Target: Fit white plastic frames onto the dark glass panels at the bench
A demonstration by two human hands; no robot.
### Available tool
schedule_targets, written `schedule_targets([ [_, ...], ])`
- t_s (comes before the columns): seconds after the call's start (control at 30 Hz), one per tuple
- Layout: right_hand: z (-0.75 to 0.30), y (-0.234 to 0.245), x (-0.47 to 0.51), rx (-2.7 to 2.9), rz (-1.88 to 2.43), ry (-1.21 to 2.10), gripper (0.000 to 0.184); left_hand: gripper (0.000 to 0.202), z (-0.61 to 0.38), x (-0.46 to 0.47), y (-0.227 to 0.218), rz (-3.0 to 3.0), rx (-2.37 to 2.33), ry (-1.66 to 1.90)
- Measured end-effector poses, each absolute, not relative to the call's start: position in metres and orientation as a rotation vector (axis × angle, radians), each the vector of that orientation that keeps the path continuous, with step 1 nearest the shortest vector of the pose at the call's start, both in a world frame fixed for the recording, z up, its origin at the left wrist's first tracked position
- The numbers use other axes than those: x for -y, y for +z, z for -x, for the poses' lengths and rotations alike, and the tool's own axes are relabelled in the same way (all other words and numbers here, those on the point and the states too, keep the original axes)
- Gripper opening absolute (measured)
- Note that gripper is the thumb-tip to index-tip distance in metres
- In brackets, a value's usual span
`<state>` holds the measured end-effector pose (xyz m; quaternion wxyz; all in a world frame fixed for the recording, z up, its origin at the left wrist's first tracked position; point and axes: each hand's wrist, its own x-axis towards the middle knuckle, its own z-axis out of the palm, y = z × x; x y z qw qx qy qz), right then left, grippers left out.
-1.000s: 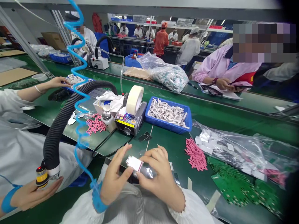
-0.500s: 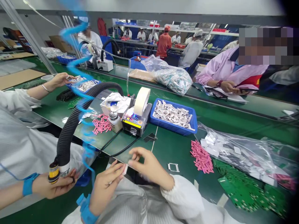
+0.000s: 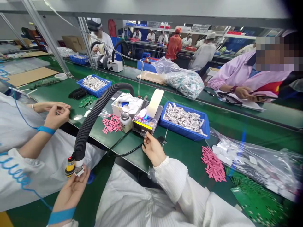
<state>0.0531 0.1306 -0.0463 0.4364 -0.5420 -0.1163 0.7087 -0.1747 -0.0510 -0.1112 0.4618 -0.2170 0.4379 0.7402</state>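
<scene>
My left hand (image 3: 71,190), with a blue wrist strap, pinches a small white part (image 3: 78,171) and holds it against the yellow-ringed end (image 3: 70,165) of a black ribbed hose (image 3: 94,115), below the table edge. My right hand (image 3: 152,148) lies on the green table with its fingertips curled at the front outlet of the tape dispenser (image 3: 145,122), which carries a cream tape roll (image 3: 155,101). What those fingertips pinch is hidden.
A blue tray (image 3: 183,134) of white parts sits behind the dispenser. Pink pieces (image 3: 213,164), a clear bag (image 3: 255,160) and green boards (image 3: 257,201) lie to the right. A small bottle (image 3: 125,119) stands left of the dispenser. A co-worker's hands (image 3: 55,112) work at left; others sit beyond.
My hands have parted. The left one carried the white part down-left to the hose end. The right one reached forward to the dispenser. The co-worker's hand left the hose end.
</scene>
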Motion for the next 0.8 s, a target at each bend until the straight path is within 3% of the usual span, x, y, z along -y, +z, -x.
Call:
schedule_targets([
  [0.23, -0.069, -0.032, -0.101, 0.444, 1.267, 1.792, 0.025, 0.042, 0.182, 0.051, -0.105, 0.621, -1.013, 1.865],
  [0.43, -0.101, -0.015, -0.047, 1.004, 1.113, 1.755, 0.022, 0.038, 0.096, 0.029, -0.100, 0.425, -0.836, 1.659],
  [0.57, -0.114, -0.003, -0.034, 1.493, 0.970, 1.505, 0.013, 0.030, 0.032, 0.003, -0.057, 0.257, -0.618, 1.418],
  [0.67, -0.118, 0.006, -0.033, 1.663, 0.950, 1.268, 0.010, 0.011, 0.008, -0.010, -0.033, 0.059, -0.457, 1.319],
  [0.8, -0.122, 0.013, -0.036, 1.733, 1.039, 0.977, 0.010, 0.021, -0.003, -0.014, -0.025, -0.080, -0.451, 1.238],
])
